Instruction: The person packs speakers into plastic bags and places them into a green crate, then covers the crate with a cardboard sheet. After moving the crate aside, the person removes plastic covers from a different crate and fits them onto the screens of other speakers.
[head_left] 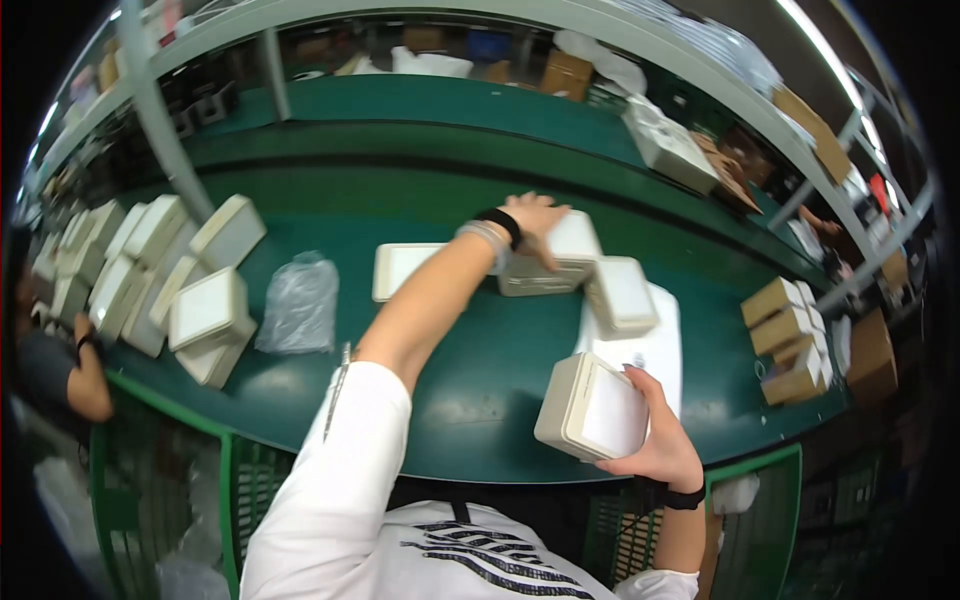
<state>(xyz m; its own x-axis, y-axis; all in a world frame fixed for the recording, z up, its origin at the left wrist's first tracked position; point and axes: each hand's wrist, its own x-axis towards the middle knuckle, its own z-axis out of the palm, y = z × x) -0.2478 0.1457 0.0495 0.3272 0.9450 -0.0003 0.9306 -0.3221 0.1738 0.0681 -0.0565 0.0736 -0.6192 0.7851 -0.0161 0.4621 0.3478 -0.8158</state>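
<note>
My right hand point(662, 440) grips a cream box point(575, 405) with a white panel near the bench's front edge, thumb on top and fingers at its lower side. Farther away, my left hand point(530, 225) spans the left end of another cream box point(570, 240), fingers at its far side and thumb down its near side. To that hand's left lies a cream box point(405, 262), partly behind my left forearm. Another cream box point(622, 295) sits to the right, overlapping a flat white sheet or bag point(660, 350).
Many cream boxes point(210, 310) are piled at the left beside a clear plastic bag point(300, 305). Brown-and-white cartons point(790, 340) stand at the right. A metal post point(160, 110) rises from the green bench point(470, 420). A co-worker point(65, 375) is at far left.
</note>
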